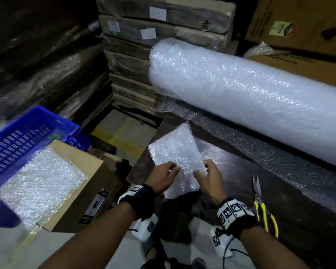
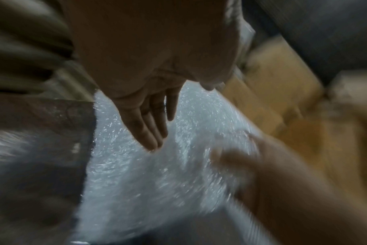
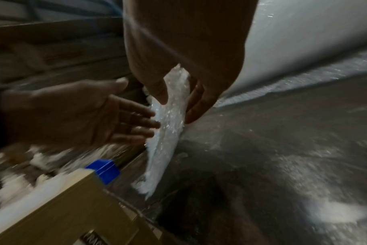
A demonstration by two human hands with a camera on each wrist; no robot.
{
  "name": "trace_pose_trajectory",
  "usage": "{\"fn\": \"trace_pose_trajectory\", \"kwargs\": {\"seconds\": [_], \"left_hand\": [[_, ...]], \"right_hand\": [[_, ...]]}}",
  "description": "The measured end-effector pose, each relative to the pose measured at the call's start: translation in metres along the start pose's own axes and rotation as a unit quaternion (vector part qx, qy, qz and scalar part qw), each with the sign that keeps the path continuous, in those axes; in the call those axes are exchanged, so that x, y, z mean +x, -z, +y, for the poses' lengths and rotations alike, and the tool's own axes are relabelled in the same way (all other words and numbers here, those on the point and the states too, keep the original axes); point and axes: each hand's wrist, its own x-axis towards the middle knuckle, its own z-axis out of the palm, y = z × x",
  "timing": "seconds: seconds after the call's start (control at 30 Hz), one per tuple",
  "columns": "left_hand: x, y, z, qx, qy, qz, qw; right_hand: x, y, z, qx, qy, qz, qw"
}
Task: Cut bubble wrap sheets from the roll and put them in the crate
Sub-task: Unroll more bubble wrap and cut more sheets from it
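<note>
A cut bubble wrap sheet is held up over the dark table's left end. My right hand pinches its near edge between thumb and fingers, shown plainly in the right wrist view. My left hand is flat, with straight fingers touching the sheet's left face. The big bubble wrap roll lies across the table behind, its loose end spread under it. The blue crate stands at the far left.
Yellow-handled scissors lie on the table right of my right wrist. A cardboard box beside the crate carries another bubble wrap sheet. Stacked cartons and wrapped pallets fill the back.
</note>
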Motion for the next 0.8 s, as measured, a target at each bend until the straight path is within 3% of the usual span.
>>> {"fn": "trace_pose_trajectory", "kwargs": {"seconds": [0.03,0.1,0.17,0.27,0.4,0.53,0.8], "left_hand": [[0.002,0.007,0.008,-0.12,0.042,0.016,0.992],[0.005,0.021,0.023,-0.327,0.125,0.004,0.937],[0.009,0.034,0.026,-0.368,0.151,0.002,0.917],[0.009,0.046,0.019,-0.32,0.113,0.012,0.941],[0.002,0.047,0.015,-0.351,0.086,0.04,0.931],[-0.005,0.043,0.02,-0.413,0.075,0.005,0.908],[-0.018,0.042,0.04,-0.316,-0.004,-0.061,0.947]], "right_hand": [[-0.005,-0.001,-0.007,0.0,0.058,-0.006,0.998],[-0.012,-0.004,-0.016,-0.012,0.14,-0.05,0.989],[-0.018,-0.007,-0.023,-0.014,0.195,-0.104,0.975],[-0.022,-0.006,-0.036,0.008,0.239,-0.156,0.958],[-0.019,-0.001,-0.052,0.091,0.14,-0.154,0.974],[-0.009,0.002,-0.062,0.071,0.067,-0.111,0.989],[0.02,0.004,-0.08,0.205,-0.029,-0.081,0.975]]}}
